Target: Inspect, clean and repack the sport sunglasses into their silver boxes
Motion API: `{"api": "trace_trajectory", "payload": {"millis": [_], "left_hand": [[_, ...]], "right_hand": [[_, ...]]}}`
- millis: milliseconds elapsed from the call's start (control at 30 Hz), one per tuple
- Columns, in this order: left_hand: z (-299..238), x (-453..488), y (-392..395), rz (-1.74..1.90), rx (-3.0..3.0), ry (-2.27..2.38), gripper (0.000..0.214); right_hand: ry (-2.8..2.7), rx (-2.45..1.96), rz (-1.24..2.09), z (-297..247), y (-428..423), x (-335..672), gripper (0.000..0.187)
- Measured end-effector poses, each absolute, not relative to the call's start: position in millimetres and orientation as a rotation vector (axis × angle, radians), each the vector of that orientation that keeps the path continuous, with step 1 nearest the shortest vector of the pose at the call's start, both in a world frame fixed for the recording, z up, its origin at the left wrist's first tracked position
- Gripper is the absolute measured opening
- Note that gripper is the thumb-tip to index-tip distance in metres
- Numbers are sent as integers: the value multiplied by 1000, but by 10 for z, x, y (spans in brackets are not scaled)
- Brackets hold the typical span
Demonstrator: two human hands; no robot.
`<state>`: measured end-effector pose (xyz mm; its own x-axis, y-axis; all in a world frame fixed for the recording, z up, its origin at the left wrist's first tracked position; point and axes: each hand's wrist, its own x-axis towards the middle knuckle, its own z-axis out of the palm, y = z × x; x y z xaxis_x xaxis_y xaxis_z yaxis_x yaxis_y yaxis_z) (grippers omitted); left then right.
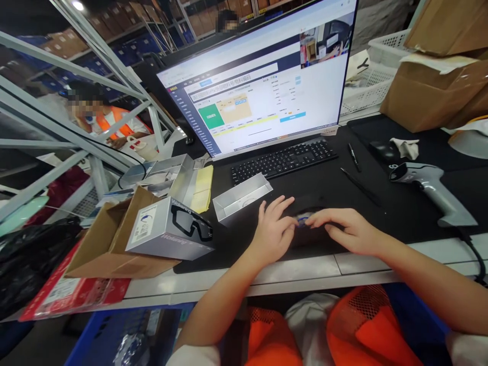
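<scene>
Orange cloth [362, 330] covers my lap, below the pale front strip of the desk [290, 272]. Just past that strip, a small dark thing with a bit of blue [303, 219] lies between my fingertips, by the middle of the black mat's [236, 248] near edge, probably there so that both hands reach it easily. Left hand [271, 235] and right hand [353, 231] meet it from opposite sides, likely so one can steady it. My left thumb and index finger draw together while the other fingers fan out; my right index finger stretches above a lower thumb. Neither hand is clenched; both seem to touch the thing, but I cannot tell whether either pinches it. Beside my left hand lies an open grey tray [244, 197]; a printed box [170, 234] stands by the mat's near left corner, against an open carton [97, 239]. Toward the right, a scanner [430, 190] lies seemingly within easy reach. Along the far edge, a keyboard [284, 160] runs beneath the monitor [263, 96]; beyond, at left, sits a person [114, 122].
</scene>
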<state>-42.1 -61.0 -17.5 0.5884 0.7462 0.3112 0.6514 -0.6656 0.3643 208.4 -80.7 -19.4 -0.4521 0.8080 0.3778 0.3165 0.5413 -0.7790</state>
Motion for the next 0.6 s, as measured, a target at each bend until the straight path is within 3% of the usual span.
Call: {"api": "trace_trajectory", "payload": {"millis": [233, 400, 600], "left_hand": [[-75, -533, -514, 647, 2731, 1005, 19], [-56, -531, -524, 505, 2769, 1022, 41], [-95, -512, -543, 458, 2779, 1031, 57]], "right_hand": [[-1895, -1375, 407, -161, -583, 2357, 19], [-2212, -1677, 703, -230, -433, 2415, 21], [-2213, -1457, 862, -275, -421, 2428, 37]]}}
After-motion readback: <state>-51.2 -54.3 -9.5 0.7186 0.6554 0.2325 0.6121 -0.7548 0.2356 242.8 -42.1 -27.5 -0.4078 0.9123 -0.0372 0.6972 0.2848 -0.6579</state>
